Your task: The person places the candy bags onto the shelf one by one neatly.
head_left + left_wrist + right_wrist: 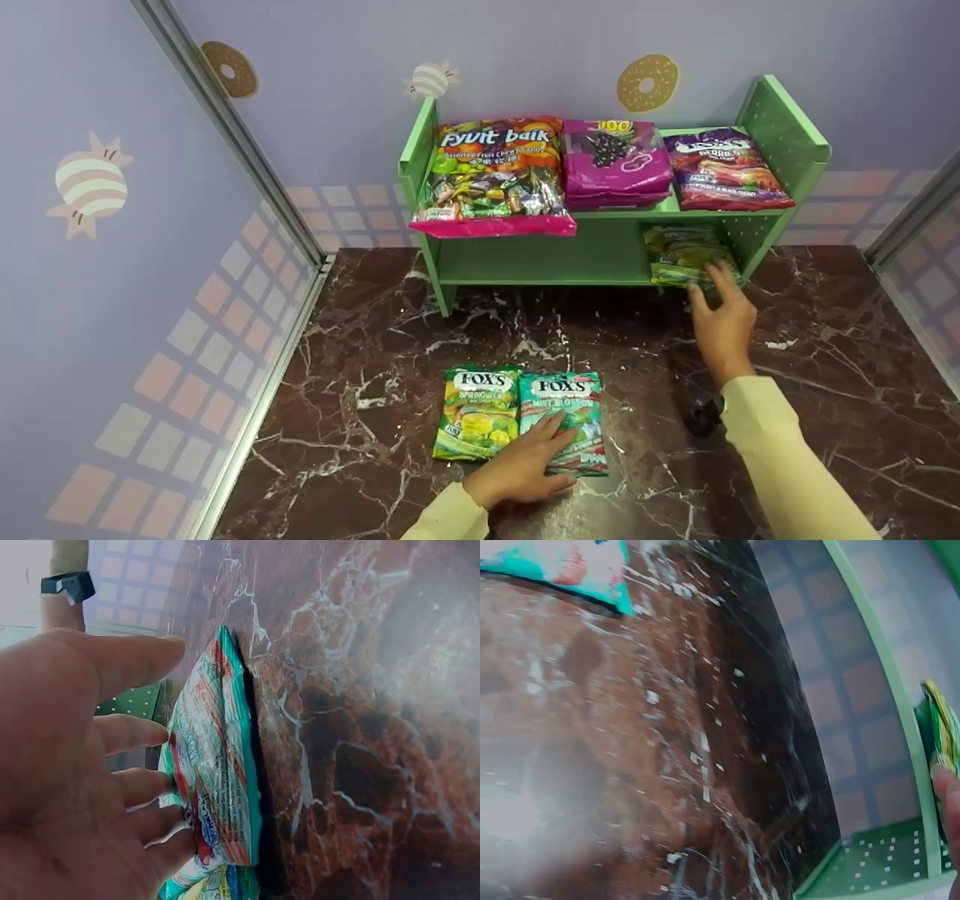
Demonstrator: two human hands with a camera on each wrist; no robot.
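My left hand point(525, 465) lies over the teal Fox's Mint Blossom candy bag point(581, 424), its fingers nearly straight against the wrapper. In the left wrist view those fingers touch the bag's point(214, 757) crinkled face. Directly left of it, the yellow-green Fox's Spring Tea bag point(476, 420) lies flat on the marble surface. My right hand point(724, 322) reaches to the right end of the lower shelf, thumb and fingers spread at the front of a green-yellow candy bag point(679, 251). The right wrist view catches only a fingertip by that bag's point(939, 727) edge.
A green two-tier shelf point(540, 259) stands against the back wall. Its upper tier bears a large Fyvit Baik bag point(499, 169), purple packs point(619, 169) and a Fox's Berries bag point(727, 172). Perforated end panels point(787, 135) rise at the sides. Patterned walls point(90, 315) border the dark marble surface point(360, 375).
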